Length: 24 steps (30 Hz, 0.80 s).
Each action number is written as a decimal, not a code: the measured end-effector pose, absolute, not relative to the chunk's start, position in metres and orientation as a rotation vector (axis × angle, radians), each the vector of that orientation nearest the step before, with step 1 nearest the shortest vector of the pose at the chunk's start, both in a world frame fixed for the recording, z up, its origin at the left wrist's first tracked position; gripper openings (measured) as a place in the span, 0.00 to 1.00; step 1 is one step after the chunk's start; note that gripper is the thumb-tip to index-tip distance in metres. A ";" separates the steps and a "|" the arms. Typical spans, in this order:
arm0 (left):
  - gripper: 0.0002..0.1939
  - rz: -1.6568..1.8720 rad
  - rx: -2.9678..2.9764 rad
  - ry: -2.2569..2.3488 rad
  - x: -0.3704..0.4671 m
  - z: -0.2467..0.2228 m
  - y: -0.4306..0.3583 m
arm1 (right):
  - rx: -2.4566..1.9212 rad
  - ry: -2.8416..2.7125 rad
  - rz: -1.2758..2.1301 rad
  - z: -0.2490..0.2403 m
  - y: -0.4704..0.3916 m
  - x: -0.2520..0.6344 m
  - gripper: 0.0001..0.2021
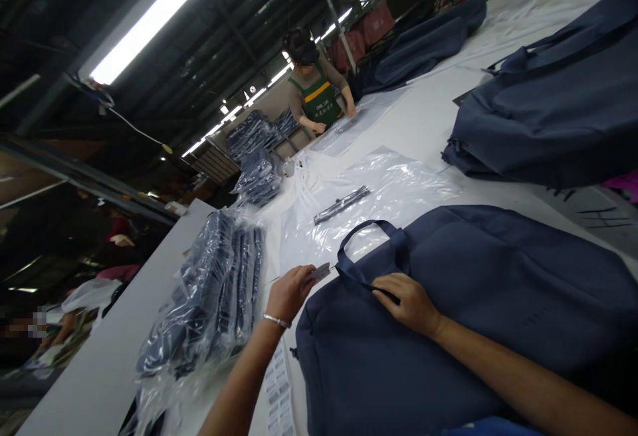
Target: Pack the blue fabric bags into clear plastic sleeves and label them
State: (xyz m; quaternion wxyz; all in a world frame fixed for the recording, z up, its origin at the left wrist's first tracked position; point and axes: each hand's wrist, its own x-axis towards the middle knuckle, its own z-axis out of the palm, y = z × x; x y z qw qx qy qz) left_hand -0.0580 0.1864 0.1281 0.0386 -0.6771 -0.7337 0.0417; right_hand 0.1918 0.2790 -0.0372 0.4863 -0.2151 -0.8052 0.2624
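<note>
A large navy bag [473, 276] lies on the table in front of me, its looped handle [371, 230] standing up at the near edge of the white sheet. My right hand [406, 303] is closed on the base of that handle, pinching the navy strap between thumb and fingers. Just left of the handle, my left hand [289, 293] grips a small flat grey tag [319, 272] that points toward the strap. Whether the tag is joined to the strap I cannot tell. Past the handle lies a dark narrow strip in clear wrap [341, 205], on clear plastic bags [393, 177].
Plastic-wrapped navy bags [204, 290] are piled at my left, beside a sheet of barcode labels [279, 389]. Another navy bag [548, 104] rests at the far right. Across the table, a co-worker in a green apron [321, 100] handles clear plastic.
</note>
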 end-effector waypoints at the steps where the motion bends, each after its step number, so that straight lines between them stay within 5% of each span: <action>1: 0.16 0.098 -2.081 -2.232 -0.042 0.123 0.173 | -0.528 -1.947 0.607 -0.036 0.279 0.193 0.07; 5: 0.21 -0.005 -2.186 -2.132 0.023 0.083 0.141 | -0.523 -1.900 0.503 -0.032 0.276 0.198 0.06; 12: 0.09 -0.333 -2.143 -2.190 0.063 0.021 0.154 | -0.415 -2.145 0.502 -0.014 0.243 0.223 0.10; 20: 0.02 -0.656 -2.136 -2.262 0.052 0.026 0.137 | -0.561 -2.465 0.524 -0.015 0.210 0.247 0.18; 24: 0.12 -0.648 -2.039 -2.253 0.066 0.032 0.138 | -0.556 -2.527 0.461 -0.014 0.208 0.242 0.16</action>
